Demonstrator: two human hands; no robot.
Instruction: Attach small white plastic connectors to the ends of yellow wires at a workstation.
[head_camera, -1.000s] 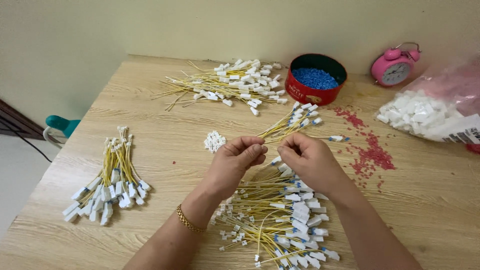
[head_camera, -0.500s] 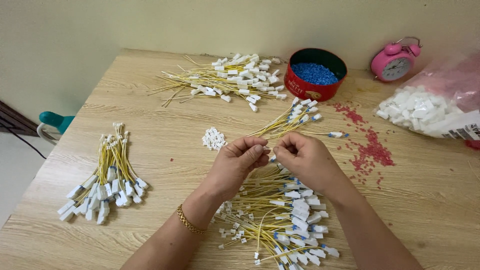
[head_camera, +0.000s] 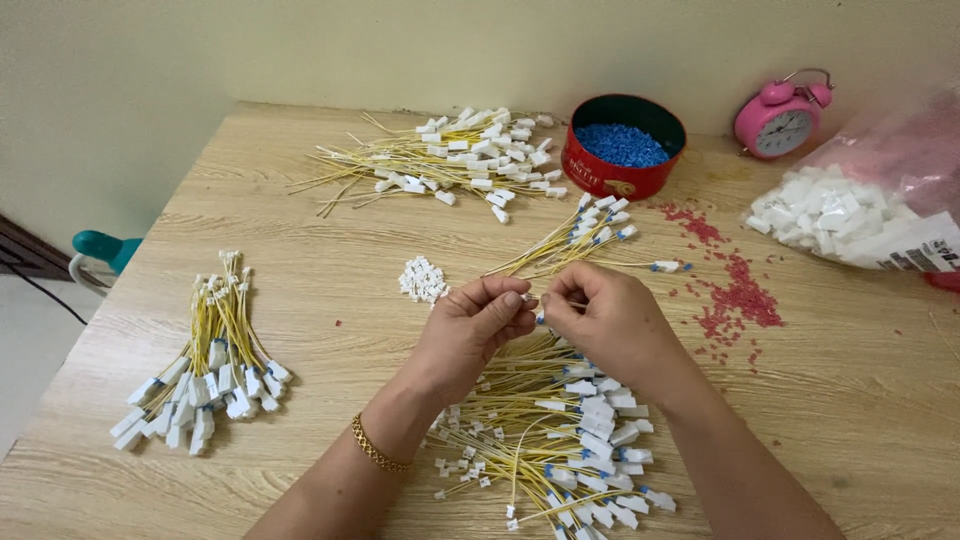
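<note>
Little has moved: both hands (head_camera: 540, 315) still pinch one yellow wire (head_camera: 600, 302).

Under the left hand (head_camera: 478, 330) lies a matt table (head_camera: 300, 260) with pale wood grain. Beyond the right hand (head_camera: 610, 325) stand a glossy red metal tin (head_camera: 620, 175) with matt blue plastic granules (head_camera: 622, 145) and a shiny pink clock (head_camera: 782, 118).
</note>
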